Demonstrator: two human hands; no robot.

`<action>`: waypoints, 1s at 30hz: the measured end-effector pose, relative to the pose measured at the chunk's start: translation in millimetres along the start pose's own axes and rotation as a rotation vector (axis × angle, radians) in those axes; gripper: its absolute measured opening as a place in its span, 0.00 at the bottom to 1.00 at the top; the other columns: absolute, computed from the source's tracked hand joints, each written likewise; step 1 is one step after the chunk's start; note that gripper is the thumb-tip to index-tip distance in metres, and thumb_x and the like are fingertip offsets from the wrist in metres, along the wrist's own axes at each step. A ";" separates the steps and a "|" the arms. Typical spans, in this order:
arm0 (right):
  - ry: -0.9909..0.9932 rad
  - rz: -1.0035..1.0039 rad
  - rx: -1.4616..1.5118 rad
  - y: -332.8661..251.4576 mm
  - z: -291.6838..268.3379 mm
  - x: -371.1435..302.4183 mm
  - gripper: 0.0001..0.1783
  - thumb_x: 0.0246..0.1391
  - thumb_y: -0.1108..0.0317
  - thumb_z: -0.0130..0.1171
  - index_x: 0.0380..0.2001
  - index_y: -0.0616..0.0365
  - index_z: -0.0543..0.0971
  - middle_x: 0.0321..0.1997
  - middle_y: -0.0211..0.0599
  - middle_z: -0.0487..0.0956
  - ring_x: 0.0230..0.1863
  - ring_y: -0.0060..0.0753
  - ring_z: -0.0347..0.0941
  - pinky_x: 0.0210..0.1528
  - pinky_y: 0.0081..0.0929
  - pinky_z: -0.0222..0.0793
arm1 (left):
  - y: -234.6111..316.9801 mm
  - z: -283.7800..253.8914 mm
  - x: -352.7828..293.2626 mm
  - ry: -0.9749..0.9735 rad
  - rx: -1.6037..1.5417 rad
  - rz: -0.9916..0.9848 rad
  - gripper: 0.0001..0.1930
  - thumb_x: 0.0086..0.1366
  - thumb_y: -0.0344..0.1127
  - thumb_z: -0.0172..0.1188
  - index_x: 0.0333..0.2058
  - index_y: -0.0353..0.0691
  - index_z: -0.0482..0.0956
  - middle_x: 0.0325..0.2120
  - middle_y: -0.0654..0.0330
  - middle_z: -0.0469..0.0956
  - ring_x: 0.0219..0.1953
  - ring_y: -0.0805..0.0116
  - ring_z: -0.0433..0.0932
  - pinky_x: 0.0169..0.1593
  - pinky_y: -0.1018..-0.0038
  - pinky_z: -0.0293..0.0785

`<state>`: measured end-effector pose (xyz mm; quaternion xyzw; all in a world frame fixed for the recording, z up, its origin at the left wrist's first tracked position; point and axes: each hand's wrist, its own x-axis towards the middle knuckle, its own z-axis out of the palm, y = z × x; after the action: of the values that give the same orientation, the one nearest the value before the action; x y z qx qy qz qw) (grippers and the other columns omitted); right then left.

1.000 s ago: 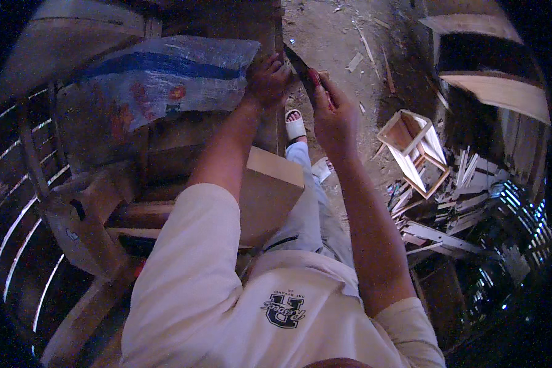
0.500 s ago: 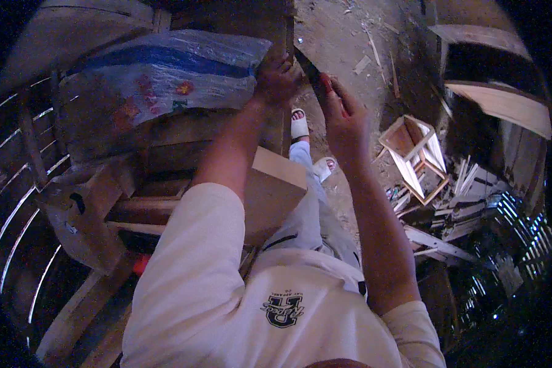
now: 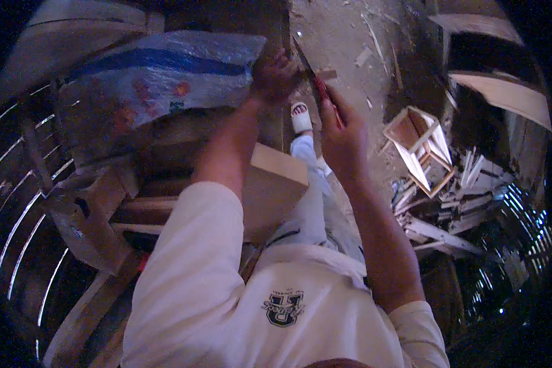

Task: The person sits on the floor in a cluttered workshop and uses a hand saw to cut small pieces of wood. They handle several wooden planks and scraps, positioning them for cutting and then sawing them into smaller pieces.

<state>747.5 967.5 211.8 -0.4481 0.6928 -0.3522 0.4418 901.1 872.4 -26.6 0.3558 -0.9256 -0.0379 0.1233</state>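
My right hand (image 3: 343,138) is closed round the red handle of a handsaw (image 3: 306,63). Its dark, narrow blade points up and slightly left, and I cannot make out the teeth. My left hand (image 3: 276,76) is at the edge of a dark wooden bench, left of the blade, with its fingers curled. What it grips is too dark to see. A short strip of wood (image 3: 327,75) shows just right of the blade; whether it reaches my left hand I cannot tell. Beside that hand lies a clear plastic bag (image 3: 165,76) with a blue stripe.
A pale wooden box (image 3: 280,165) is by my left forearm. On the dirt floor at right are a small open wooden frame (image 3: 418,150) and a heap of wood scraps (image 3: 454,224). A carton (image 3: 86,214) stands at left. My sandalled foot (image 3: 301,116) is below the hands.
The saw blade has turned to a narrower, edge-on look. A short strip of wood now shows beside it. My left hand has barely moved.
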 end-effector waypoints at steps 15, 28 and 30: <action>0.018 0.011 -0.122 -33.0 -30.3 -34.7 0.21 0.69 0.69 0.50 0.62 0.58 0.76 0.49 0.52 0.85 0.47 0.42 0.84 0.48 0.31 0.76 | 0.6 -4.1 -2.0 -0.008 0.030 -0.053 0.17 0.61 0.44 0.59 0.44 0.41 0.81 0.40 0.53 0.81 0.58 0.54 0.76 0.74 0.55 0.55; 0.059 0.031 -0.093 18.0 -0.6 -4.9 0.21 0.69 0.62 0.51 0.60 0.57 0.77 0.45 0.52 0.85 0.43 0.51 0.83 0.48 0.40 0.77 | 6.4 -30.7 6.3 -0.131 -0.008 0.018 0.16 0.57 0.46 0.63 0.40 0.45 0.81 0.38 0.58 0.82 0.52 0.57 0.79 0.75 0.57 0.55; 0.053 0.022 -0.146 15.2 -0.3 -1.0 0.21 0.69 0.64 0.51 0.60 0.58 0.77 0.46 0.51 0.85 0.43 0.49 0.84 0.47 0.38 0.77 | 6.4 -23.7 3.3 -0.070 -0.040 0.008 0.14 0.58 0.46 0.63 0.38 0.45 0.81 0.37 0.59 0.82 0.51 0.58 0.80 0.75 0.57 0.54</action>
<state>742.7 973.8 198.8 -0.4620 0.7329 -0.3077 0.3934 900.6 875.4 -2.1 0.3482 -0.9298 -0.0683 0.0982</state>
